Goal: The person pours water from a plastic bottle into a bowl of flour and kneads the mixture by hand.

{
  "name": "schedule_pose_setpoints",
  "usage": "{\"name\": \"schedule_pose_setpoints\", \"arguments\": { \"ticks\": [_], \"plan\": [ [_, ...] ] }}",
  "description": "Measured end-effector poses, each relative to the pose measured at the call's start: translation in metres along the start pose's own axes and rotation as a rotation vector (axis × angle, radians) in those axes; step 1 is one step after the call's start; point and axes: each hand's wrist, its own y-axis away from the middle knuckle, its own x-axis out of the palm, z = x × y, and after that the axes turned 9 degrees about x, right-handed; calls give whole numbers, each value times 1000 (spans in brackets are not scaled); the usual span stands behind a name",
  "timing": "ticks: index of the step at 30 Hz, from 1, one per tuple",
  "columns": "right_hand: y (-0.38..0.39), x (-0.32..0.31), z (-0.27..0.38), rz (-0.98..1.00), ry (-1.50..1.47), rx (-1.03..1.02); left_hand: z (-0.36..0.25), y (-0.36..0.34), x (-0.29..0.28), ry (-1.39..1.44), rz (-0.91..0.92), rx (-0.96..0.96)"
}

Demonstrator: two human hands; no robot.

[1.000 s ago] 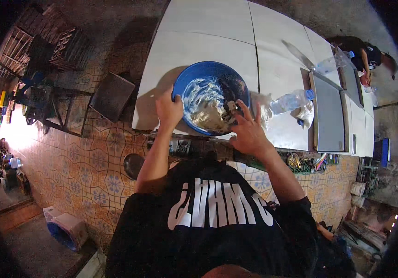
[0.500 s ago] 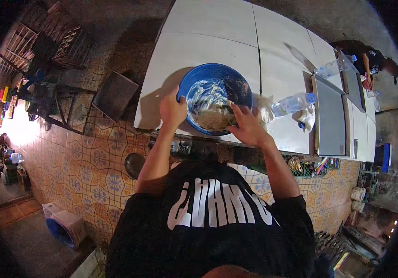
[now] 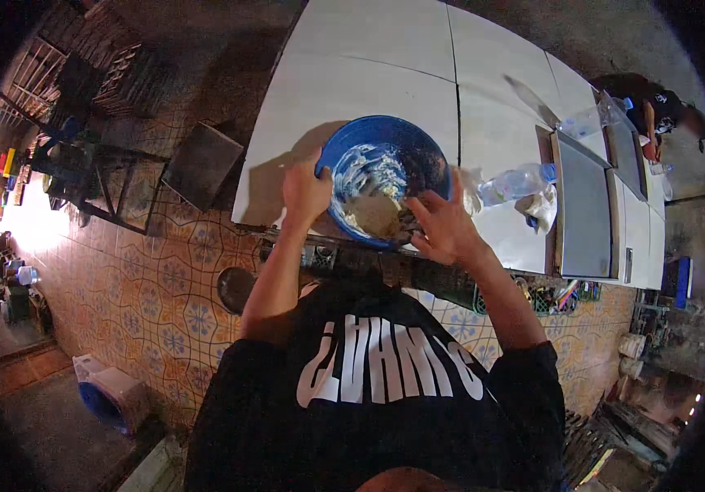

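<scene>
A round blue basin stands at the near edge of a white tabletop, with white paste smeared over its inside. A beige-grey mass lies at its near side. My left hand is closed on the basin's left rim, thumb toward the inside. At the near right side, my right hand has bent fingers reaching over the rim into the basin. Its fingertips are close together at the edge of the mass; whatever they hold is hidden. One finger sticks up beside the outer wall.
Right of the basin are a clear plastic bottle and a crumpled whitish bag. Grey panels are set in the white table. Another person bends at the far right. A basket of tools sits below the table edge.
My right hand has shifted slightly right and nearer, its fingers drawn back toward the rim. The basin seems to have shifted slightly. My left hand keeps its grip on the rim.
</scene>
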Motion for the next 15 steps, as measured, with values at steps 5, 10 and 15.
{"name": "schedule_pose_setpoints", "arguments": {
  "ticks": [5,10,15],
  "plan": [
    [1,14,-4,-150,161,-90,3,3,5,-10,-30,-57],
    [2,3,2,-128,-224,84,-22,4,-11,11,-7,-139],
    [2,21,4,-419,-358,144,-19,6,-9,-121,12,-157]
  ]
}}
